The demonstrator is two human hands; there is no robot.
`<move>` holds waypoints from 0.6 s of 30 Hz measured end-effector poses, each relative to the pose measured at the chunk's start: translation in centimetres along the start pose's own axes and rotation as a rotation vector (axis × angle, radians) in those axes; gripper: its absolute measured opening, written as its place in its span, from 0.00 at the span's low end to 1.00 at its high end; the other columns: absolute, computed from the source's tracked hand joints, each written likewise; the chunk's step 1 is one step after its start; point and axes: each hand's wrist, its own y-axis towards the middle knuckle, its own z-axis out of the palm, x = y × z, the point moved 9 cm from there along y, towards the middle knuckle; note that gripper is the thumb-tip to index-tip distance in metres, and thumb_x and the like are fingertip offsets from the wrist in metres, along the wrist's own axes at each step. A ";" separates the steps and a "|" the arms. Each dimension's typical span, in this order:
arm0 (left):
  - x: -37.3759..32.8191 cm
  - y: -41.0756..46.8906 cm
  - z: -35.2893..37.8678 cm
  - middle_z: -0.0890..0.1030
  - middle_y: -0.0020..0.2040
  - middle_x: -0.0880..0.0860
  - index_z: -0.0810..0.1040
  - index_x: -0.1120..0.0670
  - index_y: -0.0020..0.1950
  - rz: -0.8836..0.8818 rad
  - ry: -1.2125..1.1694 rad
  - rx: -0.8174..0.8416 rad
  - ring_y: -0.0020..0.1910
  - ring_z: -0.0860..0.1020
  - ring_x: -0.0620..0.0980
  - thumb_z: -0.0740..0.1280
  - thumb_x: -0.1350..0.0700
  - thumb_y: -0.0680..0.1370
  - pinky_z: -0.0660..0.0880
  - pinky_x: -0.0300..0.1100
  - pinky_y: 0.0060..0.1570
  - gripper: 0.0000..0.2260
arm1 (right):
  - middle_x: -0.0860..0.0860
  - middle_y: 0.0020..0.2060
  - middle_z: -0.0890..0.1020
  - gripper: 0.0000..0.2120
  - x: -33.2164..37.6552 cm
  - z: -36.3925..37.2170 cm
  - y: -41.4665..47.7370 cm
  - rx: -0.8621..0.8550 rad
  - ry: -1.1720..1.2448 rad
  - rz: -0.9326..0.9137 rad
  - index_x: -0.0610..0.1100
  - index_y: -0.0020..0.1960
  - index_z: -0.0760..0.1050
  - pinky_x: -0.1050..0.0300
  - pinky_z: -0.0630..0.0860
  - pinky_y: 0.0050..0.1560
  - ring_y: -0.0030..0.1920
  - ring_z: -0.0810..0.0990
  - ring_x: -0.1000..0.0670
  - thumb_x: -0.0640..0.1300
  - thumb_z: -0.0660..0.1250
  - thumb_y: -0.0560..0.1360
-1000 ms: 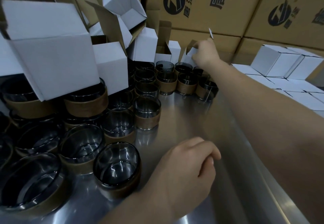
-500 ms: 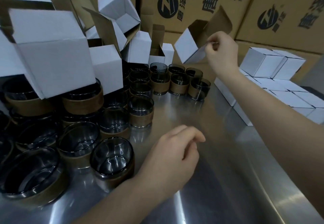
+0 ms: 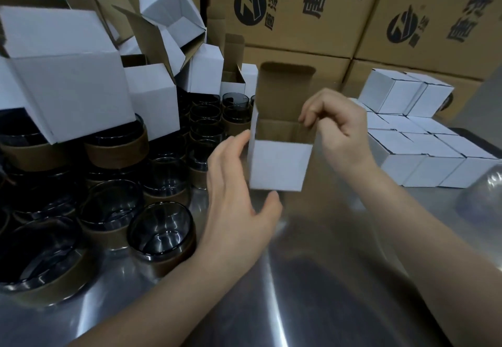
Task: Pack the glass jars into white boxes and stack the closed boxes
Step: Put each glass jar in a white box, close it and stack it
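Note:
An open white box [image 3: 279,163] with a brown inside hangs upright above the steel table, its lid flap standing up. My right hand [image 3: 336,126] pinches the box's right top edge. My left hand [image 3: 239,183] is spread open at the box's left side, fingertips touching its left wall and the thumb under its lower edge. Several smoked glass jars with brown bands cover the left of the table; the nearest jar [image 3: 161,234] stands just left of my left wrist. Closed white boxes [image 3: 423,164] lie stacked in rows at the right.
Open empty white boxes [image 3: 68,75] are piled on top of the jars at the left and back. Large brown printed cartons [image 3: 298,10] form a wall behind. The steel table [image 3: 312,292] stretches toward me below my arms.
My right hand has carried the open box from the back row toward me, turning it upright. My left hand has risen from the table and opened against the box's left side.

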 end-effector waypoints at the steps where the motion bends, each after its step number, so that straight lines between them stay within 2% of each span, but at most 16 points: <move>1: 0.1 0.0 0.0 0.58 0.66 0.37 0.52 0.33 0.67 -0.006 -0.007 0.003 0.70 0.58 0.34 0.66 0.54 0.69 0.56 0.27 0.68 0.34 | 0.39 0.32 0.76 0.11 0.1 0.3 -0.4 0.020 0.030 -0.006 0.36 0.33 0.72 0.50 0.70 0.38 0.36 0.73 0.40 0.26 0.54 0.61; 3: 0.4 0.1 0.1 0.58 0.68 0.38 0.51 0.32 0.68 -0.013 -0.021 0.006 0.70 0.57 0.33 0.68 0.52 0.69 0.56 0.26 0.68 0.36 | 0.40 0.32 0.77 0.11 0.4 1.0 -1.0 0.057 0.081 -0.018 0.36 0.32 0.72 0.57 0.69 0.39 0.36 0.74 0.43 0.26 0.53 0.60; 5: 0.6 0.2 0.1 0.59 0.72 0.42 0.55 0.34 0.71 -0.009 -0.040 0.006 0.73 0.58 0.38 0.70 0.52 0.69 0.60 0.39 0.73 0.36 | 0.41 0.32 0.77 0.11 0.7 1.4 -1.3 0.081 0.129 -0.024 0.37 0.32 0.72 0.60 0.68 0.40 0.36 0.74 0.46 0.28 0.53 0.61; 7: 0.7 0.3 0.2 0.60 0.74 0.46 0.56 0.40 0.74 -0.014 -0.081 0.010 0.74 0.60 0.45 0.71 0.54 0.69 0.64 0.51 0.72 0.38 | 0.41 0.33 0.77 0.11 0.6 1.4 -1.4 0.085 0.172 -0.017 0.40 0.32 0.72 0.61 0.69 0.41 0.37 0.75 0.49 0.29 0.54 0.61; 9: 0.8 0.4 0.2 0.60 0.75 0.47 0.54 0.40 0.75 -0.018 -0.145 0.010 0.75 0.61 0.48 0.72 0.55 0.69 0.66 0.54 0.71 0.41 | 0.41 0.33 0.78 0.12 0.5 1.4 -1.6 0.087 0.199 -0.001 0.41 0.32 0.72 0.61 0.69 0.42 0.38 0.75 0.50 0.28 0.54 0.61; 12: 1.0 0.5 0.1 0.60 0.76 0.45 0.52 0.36 0.75 -0.024 -0.148 0.012 0.75 0.62 0.46 0.73 0.56 0.69 0.66 0.54 0.71 0.43 | 0.40 0.33 0.78 0.13 0.4 1.7 -1.8 0.105 0.231 0.024 0.40 0.32 0.73 0.61 0.70 0.42 0.38 0.76 0.50 0.27 0.53 0.60; 14: 1.2 0.4 0.2 0.60 0.74 0.43 0.52 0.33 0.74 -0.020 -0.121 0.019 0.74 0.63 0.44 0.74 0.56 0.70 0.67 0.51 0.70 0.43 | 0.40 0.33 0.79 0.15 0.3 1.7 -1.9 0.108 0.259 0.043 0.42 0.33 0.73 0.61 0.70 0.43 0.38 0.76 0.50 0.27 0.53 0.60; 15: 1.2 0.3 0.2 0.60 0.73 0.41 0.53 0.30 0.73 -0.018 -0.097 0.015 0.72 0.63 0.41 0.75 0.56 0.70 0.67 0.47 0.70 0.43 | 0.41 0.34 0.79 0.15 0.2 1.7 -2.0 0.108 0.274 0.062 0.43 0.34 0.73 0.61 0.70 0.43 0.39 0.77 0.50 0.27 0.53 0.61; 18: 1.5 0.1 0.2 0.60 0.67 0.38 0.54 0.24 0.66 -0.015 -0.034 -0.004 0.66 0.61 0.27 0.76 0.55 0.70 0.61 0.24 0.63 0.41 | 0.44 0.37 0.81 0.18 -0.3 1.5 -2.1 0.063 0.331 0.145 0.45 0.36 0.74 0.57 0.72 0.41 0.40 0.78 0.47 0.27 0.52 0.62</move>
